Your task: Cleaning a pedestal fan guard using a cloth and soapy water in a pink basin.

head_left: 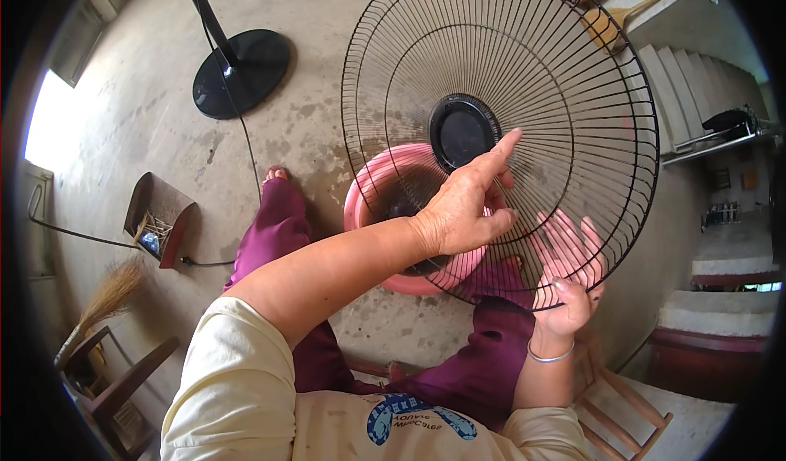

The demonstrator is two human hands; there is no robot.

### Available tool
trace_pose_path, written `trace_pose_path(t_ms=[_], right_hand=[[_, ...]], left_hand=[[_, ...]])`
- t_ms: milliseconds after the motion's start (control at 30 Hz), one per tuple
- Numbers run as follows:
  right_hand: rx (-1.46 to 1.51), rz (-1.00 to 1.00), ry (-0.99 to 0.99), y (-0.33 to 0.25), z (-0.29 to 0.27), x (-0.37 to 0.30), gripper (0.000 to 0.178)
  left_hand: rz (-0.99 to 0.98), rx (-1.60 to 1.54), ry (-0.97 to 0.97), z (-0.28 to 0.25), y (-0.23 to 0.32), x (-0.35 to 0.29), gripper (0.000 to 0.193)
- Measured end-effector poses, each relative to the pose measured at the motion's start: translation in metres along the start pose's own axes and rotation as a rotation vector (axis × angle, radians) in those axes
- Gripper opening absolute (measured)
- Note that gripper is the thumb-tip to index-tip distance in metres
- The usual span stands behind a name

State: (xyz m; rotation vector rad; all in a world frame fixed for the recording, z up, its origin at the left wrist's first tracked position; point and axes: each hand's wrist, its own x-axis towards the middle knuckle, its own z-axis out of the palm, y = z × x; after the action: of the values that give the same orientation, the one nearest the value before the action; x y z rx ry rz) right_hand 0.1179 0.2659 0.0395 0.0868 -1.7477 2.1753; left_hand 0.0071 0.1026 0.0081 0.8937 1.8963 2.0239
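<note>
A round black wire fan guard (565, 92) is held up in front of me, tilted, with a black disc (464, 132) at its centre. My right hand (566, 285), with a bangle on the wrist, grips the guard's lower right rim. Its thumb lies on the near side and the fingers spread behind the wires. My left hand (467, 195) reaches across the guard beside the central disc, index finger stretched out and the other fingers partly hidden. Whether it touches the wires I cannot tell. Behind the guard, a pink basin (360, 211) stands on the floor between my legs, its dark inside partly covered.
A black round fan base (258, 72) with a pole and cord stands at far left. Nearer are a dustpan (164, 207) holding litter and a straw broom (110, 293). Wooden chairs flank me, one (622, 395) at right. Stairs (696, 92) rise at far right.
</note>
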Motion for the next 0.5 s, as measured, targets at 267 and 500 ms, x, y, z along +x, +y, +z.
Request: trace_pose_path(t_ms=[267,500], right_hand=[[0.008,0.017,0.001,0.0011,-0.0023,-0.0011,0.078],[0.078,0.011,0.01,0.001,0.002,0.0007,0.075]], left_hand=[[-0.009,0.008,0.088,0.0014,-0.0071,-0.0029,0.087],[-0.069,-0.025,0.138,0.0019,-0.0053,-0.0013,0.086]])
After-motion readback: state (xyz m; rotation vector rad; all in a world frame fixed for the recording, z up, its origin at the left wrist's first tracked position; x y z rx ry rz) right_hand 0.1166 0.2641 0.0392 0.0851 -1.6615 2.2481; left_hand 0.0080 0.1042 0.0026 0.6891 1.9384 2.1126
